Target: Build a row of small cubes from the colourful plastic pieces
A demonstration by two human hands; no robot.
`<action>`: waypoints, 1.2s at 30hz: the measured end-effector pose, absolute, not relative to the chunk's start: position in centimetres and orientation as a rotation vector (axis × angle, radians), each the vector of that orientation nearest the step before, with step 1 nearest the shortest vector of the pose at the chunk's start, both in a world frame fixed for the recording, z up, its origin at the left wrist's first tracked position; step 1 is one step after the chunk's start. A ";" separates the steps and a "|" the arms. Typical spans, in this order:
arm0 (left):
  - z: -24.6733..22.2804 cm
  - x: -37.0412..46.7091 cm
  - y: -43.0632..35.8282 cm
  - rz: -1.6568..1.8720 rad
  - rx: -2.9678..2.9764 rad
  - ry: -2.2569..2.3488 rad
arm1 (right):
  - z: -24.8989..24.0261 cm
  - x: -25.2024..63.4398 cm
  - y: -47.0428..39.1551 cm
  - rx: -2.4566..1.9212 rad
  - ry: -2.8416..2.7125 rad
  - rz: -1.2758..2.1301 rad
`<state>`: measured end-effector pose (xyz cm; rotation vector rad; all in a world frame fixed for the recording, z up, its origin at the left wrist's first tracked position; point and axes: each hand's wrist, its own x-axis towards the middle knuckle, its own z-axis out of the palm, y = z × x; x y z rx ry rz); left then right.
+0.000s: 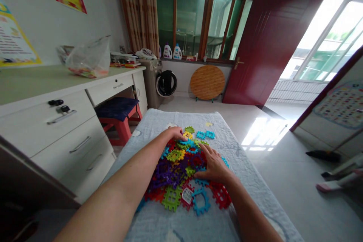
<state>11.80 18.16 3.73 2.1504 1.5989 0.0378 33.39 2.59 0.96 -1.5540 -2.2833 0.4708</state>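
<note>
A heap of plastic building pieces with notched edges, purple, red, blue, yellow and green, lies on a cloth-covered table (238, 204). At the heap's far left edge is my left hand (176, 133), its thumb beside a yellow piece (187, 135) and a blue piece (185, 142); most of its fingers are hidden. My right hand (214, 164) rests on the right side of the heap, fingers spread apart. Close to me lie a green window-like piece (171, 198), a blue ring-like piece (201, 200) and a red piece (220, 195).
Two blue pieces (205, 135) lie apart beyond the heap. To the left stand a white desk (65, 115) with a plastic bag (90, 58) on it and a red stool (121, 124). A washing machine (151, 83), a round wooden tabletop (207, 82) and a dark red door (269, 38) are farther off.
</note>
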 end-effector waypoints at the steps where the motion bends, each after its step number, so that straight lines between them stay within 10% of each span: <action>1: 3.8 11.6 18.2 0.045 2.123 1.584 | 1.1 33.3 2.6 -1.538 -2.284 0.471; 36: 4.5 2.0 1.4 0.849 2.061 1.295 | 2.0 30.4 3.4 -1.122 -1.840 0.137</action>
